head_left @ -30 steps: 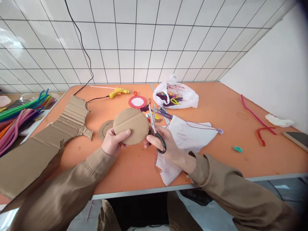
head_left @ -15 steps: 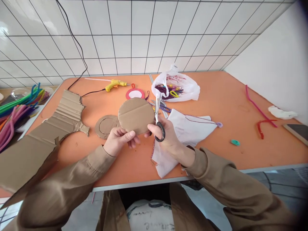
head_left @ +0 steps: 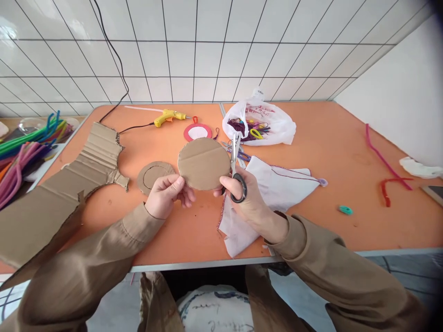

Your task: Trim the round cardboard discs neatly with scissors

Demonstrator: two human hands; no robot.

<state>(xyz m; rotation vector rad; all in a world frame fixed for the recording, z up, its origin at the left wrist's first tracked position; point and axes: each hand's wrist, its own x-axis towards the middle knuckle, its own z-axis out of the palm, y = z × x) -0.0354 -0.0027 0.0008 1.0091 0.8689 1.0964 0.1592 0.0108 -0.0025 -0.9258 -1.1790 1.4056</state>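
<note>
Left hand (head_left: 166, 194) | pinching cardboard disc (head_left: 204, 163) | right hand (head_left: 253, 203) | scissors (head_left: 233, 161) (blades upward)

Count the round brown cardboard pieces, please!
2: the cardboard disc held by the left hand and right hand, and the circle-marked disc on the table. Others may be hidden.

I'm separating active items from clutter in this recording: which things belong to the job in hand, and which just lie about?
Apparently in use:
cardboard disc, between left hand and right hand
scissors, in the right hand

Apparently just lying about:
yellow glue gun
white plastic bag
white cloth
teal coil
</note>
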